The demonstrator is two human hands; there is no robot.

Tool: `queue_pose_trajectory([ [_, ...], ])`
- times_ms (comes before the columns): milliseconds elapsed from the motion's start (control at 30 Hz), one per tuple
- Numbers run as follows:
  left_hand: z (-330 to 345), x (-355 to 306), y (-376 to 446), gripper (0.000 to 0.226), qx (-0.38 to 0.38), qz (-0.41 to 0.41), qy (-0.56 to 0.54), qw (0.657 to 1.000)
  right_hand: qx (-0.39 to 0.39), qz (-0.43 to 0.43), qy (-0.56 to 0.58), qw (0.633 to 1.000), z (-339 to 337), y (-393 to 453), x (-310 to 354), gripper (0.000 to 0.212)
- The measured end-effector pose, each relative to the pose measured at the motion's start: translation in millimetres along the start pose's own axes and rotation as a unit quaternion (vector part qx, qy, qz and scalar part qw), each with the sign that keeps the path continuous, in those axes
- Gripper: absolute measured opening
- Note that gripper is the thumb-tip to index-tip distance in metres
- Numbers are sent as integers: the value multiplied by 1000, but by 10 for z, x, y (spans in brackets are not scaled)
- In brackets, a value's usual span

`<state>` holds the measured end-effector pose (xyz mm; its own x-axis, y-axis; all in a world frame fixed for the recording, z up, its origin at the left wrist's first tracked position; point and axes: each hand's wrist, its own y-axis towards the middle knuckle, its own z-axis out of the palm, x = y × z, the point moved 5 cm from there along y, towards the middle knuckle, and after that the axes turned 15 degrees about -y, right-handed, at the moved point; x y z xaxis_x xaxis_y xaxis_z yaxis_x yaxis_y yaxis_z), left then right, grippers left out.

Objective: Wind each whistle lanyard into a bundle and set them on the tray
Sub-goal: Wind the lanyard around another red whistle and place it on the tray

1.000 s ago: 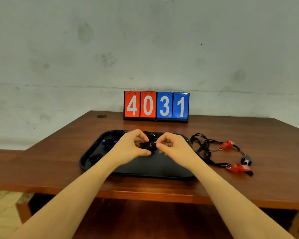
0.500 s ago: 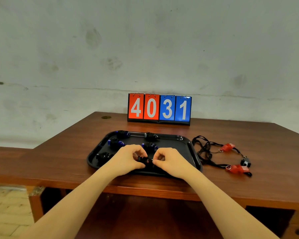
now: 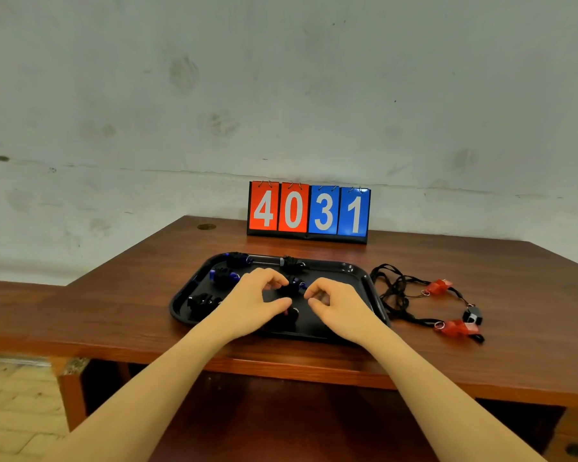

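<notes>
I watch both hands part over the tray (image 3: 354, 269): half a second ago they pinched one bundle (image 3: 291, 314) together; now it lies on the tray floor under the left hand (image 3: 257, 300), whose thumb touches it. The right hand (image 3: 337, 303) hovers loosely curled, holding nothing. Three whistles' lanyards (image 3: 394, 291) wait tangled, just right of the tray.

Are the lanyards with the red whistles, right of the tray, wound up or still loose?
Loose. The black lanyards lie spread in open loops on the table, red whistles apart, outside the tray.
</notes>
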<state>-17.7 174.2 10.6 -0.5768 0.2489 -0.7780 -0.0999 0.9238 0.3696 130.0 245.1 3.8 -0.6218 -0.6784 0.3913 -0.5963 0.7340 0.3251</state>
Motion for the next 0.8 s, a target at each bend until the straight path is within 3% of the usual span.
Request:
queue_pose_trajectory([
  [133, 144, -208, 56, 18, -16, 19, -16, 1000, -47, 19, -10, 999, -183, -81, -141, 12],
  [333, 631, -475, 202, 13, 20, 21, -43, 999, -81, 54, -47, 994, -496, -297, -525, 15],
  [600, 1380, -727, 474, 10, 93, 31, -25, 995, -17, 64, -224, 972, -813, -626, -1097, 17],
  [800, 1759, -809, 587, 25, 131, 48, 55, 989, 15, 46, -362, 931, -853, -724, -1350, 30],
])
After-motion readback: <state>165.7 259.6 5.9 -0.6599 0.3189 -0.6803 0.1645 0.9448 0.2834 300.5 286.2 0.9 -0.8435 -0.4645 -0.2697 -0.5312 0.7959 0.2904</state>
